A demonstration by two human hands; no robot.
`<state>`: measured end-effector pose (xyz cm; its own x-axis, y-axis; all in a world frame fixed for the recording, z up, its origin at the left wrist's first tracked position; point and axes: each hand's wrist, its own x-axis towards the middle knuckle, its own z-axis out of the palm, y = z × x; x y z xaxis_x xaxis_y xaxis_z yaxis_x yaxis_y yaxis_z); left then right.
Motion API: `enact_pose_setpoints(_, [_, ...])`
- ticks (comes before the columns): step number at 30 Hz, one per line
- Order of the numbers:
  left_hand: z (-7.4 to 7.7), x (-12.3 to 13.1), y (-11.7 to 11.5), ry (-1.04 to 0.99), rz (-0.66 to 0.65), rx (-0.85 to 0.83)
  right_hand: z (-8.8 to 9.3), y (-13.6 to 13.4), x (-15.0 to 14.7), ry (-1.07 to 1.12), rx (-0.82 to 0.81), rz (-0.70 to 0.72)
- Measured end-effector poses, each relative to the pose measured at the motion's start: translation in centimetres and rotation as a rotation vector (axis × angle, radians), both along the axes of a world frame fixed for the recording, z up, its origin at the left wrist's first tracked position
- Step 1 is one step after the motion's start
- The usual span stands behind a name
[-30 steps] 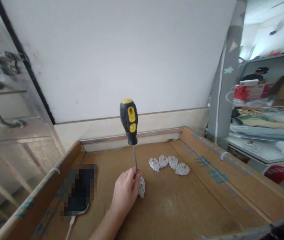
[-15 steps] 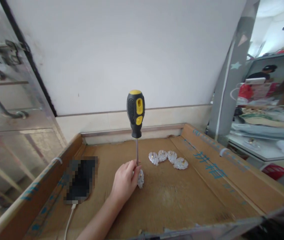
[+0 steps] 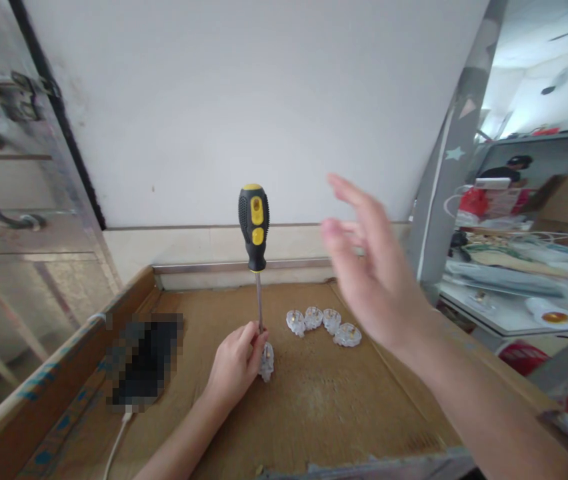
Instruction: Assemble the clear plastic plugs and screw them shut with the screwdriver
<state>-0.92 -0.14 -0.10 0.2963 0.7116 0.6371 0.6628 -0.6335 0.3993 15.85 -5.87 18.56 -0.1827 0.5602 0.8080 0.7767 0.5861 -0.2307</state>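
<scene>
A screwdriver (image 3: 255, 220) with a black-and-yellow handle stands upright, its tip hidden behind my fingers. My left hand (image 3: 238, 355) is closed low around its metal shaft. Right beside those fingers, on the cardboard, is a clear scalloped plastic piece (image 3: 267, 363) with a small brass-coloured centre; whether the fingers also grip it I cannot tell. My right hand (image 3: 371, 280) hovers in the air to the right of the handle, slightly blurred, fingers apart and holding nothing. Several similar clear plastic pieces (image 3: 347, 335) lie in a row behind and to the right.
Cardboard (image 3: 314, 413) with raised sides covers the work surface. On the left lies a pixelated dark device (image 3: 147, 363) with a white cable (image 3: 117, 440). A white panel rises behind, a barred metal door stands left, and a cluttered table (image 3: 504, 313) sits right, with a person beyond.
My right hand has come into view from the right, open. The whole scene has shifted slightly left with the head; my left hand keeps its hold on the upright screwdriver.
</scene>
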Motion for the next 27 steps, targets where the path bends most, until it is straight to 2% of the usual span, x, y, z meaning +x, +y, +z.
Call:
enact_pose_setpoints(4, [0.0,0.1,0.0,0.001,0.0,-0.005,0.4,2.1,-2.6,-0.031,-0.143,0.065])
enact_pose_setpoints(8, [-0.2,0.1,0.1,-0.004,0.006,-0.018,2.0,3.3,-3.8,-0.073,-0.08,0.003])
enact_pose_setpoints(11, [-0.2,0.1,0.1,0.004,-0.006,-0.026,2.9,3.2,-4.1,-0.149,-0.062,-0.025])
enact_pose_setpoints(16, [0.2,-0.7,0.1,0.042,-0.049,-0.027,3.6,2.5,-3.7,-0.221,-0.068,-0.165])
enact_pose_setpoints(20, [0.0,-1.3,0.3,0.11,-0.048,-0.076,4.0,2.7,-2.7,-0.223,-0.135,-0.087])
enact_pose_setpoints(22, [-0.2,-1.3,0.3,0.15,-0.053,-0.128,4.0,2.9,-2.5,-0.18,-0.107,-0.063])
enact_pose_setpoints(27, [-0.4,-1.0,0.3,0.099,-0.065,-0.225,4.3,2.4,-3.0,-0.268,0.01,-0.278])
